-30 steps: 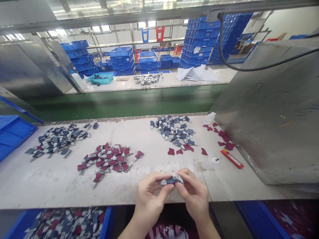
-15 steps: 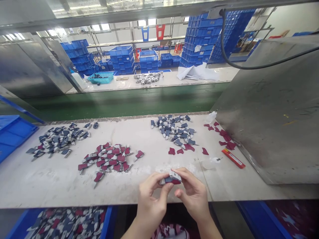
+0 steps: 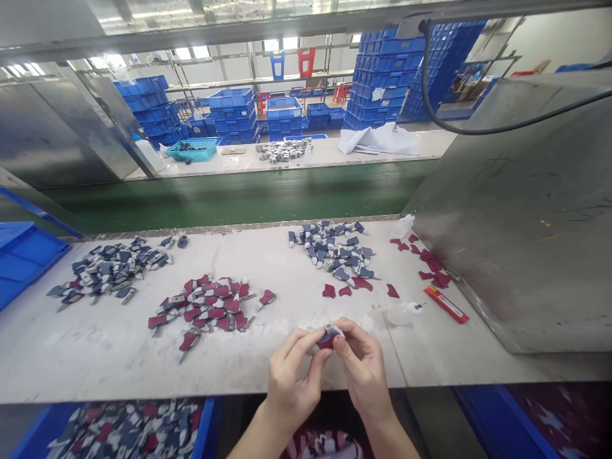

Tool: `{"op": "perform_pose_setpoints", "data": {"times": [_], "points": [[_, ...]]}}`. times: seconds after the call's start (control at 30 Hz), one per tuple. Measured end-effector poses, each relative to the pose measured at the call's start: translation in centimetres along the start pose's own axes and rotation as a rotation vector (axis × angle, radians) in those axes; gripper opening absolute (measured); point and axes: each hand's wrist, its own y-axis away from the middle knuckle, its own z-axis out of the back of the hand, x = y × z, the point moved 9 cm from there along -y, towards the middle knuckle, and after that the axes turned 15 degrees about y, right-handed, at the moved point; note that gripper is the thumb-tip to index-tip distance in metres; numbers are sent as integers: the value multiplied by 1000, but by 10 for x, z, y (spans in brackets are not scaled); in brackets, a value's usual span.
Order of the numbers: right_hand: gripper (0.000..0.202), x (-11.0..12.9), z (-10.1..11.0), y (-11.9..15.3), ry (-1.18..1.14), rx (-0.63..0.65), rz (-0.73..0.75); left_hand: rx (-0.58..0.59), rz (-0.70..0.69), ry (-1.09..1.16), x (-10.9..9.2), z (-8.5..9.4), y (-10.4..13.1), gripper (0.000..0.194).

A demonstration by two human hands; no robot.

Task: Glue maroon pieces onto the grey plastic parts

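Over the front of the pale table, my left hand pinches the left end of a small plastic part in grey, navy and maroon. My right hand closes on the same part from the right, its thumb pressed against the maroon face. The fingers cover much of the part. Beyond my hands lie a few flat maroon pieces. Behind them is a heap of navy-and-white parts. To the left sits a heap of maroon-and-grey parts.
Another navy-and-white heap lies far left. A red packet and a clear bottle with a dark tip lie at right, beside a metal panel. A blue crate of parts stands below the edge. A green belt runs behind.
My right thumb has come down onto the part, and the right fingers have closed in. The part has turned so more of its maroon face shows.
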Motion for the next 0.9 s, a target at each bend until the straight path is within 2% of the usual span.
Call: {"op": "perform_pose_setpoints", "data": {"times": [0.1, 0.17, 0.23, 0.3, 0.33, 0.4, 0.47, 0.57, 0.63, 0.77, 0.9], "points": [[27, -6, -2, -2, 43, 30, -20, 46, 37, 20, 7, 5, -2, 34], [32, 0, 0, -3, 135, 46, 62, 54, 107, 34, 11, 8, -3, 31], [39, 15, 7, -2, 305, -3, 226, 57, 207, 67, 15, 11, -4, 24], [48, 39, 13, 4, 516, -89, 459, 57, 322, 119, 19, 12, -3, 17], [45, 51, 13, 9, 610, -125, 579, 60, 381, 152, 21, 12, -2, 16], [26, 69, 10, 18, 736, -147, 776, 68, 485, 217, 25, 10, 1, 17], [11, 79, 3, 22, 793, -107, 883, 73, 556, 260, 28, 9, 3, 21], [8, 84, -6, 24, 826, -41, 936, 78, 613, 293, 30, 9, 5, 26], [10, 82, -9, 24, 837, -42, 946, 81, 647, 332, 31, 8, 7, 27], [23, 75, -6, 25, 822, -79, 956, 35, 717, 444, 38, 6, 13, 24], [28, 65, -5, 24, 821, -37, 950, -11, 751, 526, 48, 4, 19, 27]]}}
